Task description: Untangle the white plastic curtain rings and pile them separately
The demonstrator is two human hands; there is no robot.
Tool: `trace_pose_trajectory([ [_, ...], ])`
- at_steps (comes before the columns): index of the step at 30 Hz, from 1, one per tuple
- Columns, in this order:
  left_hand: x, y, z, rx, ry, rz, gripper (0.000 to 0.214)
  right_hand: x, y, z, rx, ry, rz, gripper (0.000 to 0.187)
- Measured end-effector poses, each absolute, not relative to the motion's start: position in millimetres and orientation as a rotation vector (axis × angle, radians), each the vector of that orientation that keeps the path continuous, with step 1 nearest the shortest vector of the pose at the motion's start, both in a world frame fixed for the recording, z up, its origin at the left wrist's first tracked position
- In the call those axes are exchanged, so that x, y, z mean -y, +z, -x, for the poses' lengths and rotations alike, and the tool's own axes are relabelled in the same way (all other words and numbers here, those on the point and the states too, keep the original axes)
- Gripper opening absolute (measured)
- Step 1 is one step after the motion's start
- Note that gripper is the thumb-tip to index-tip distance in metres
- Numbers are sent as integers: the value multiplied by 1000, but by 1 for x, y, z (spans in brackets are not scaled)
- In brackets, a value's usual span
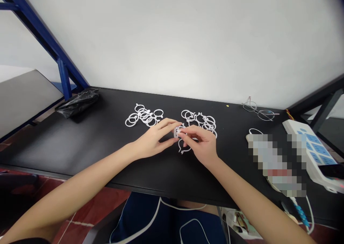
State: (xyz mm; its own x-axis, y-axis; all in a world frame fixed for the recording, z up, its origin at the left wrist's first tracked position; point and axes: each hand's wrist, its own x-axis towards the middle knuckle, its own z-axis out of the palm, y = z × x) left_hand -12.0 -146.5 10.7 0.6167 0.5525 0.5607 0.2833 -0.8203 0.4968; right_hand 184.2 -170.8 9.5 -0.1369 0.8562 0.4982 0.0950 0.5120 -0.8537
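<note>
White wall (182, 39), blue steel frame (45, 39), black tabletop (67, 147), dark red floor (91, 204)

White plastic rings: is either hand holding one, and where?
Both the left hand and right hand pinch one white plastic ring by its upper rim.

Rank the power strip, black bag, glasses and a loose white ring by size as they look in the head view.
1-2. Power strip and black bag: too close to rank, and the strip sits nearer the camera.
3. Glasses
4. White ring
</note>
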Motion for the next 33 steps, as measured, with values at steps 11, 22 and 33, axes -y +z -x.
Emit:
trace_pose_trajectory([
  [11,148,12,10,-625,982,-2441,42,171,9,-184,1641,703,764,7],
  [22,147,12,11,-630,988,-2426,40,172,11,-184,1641,714,779,9],
  [33,149,15,11,-660,969,-2475,41,173,11,-184,1633,731,880,9],
])
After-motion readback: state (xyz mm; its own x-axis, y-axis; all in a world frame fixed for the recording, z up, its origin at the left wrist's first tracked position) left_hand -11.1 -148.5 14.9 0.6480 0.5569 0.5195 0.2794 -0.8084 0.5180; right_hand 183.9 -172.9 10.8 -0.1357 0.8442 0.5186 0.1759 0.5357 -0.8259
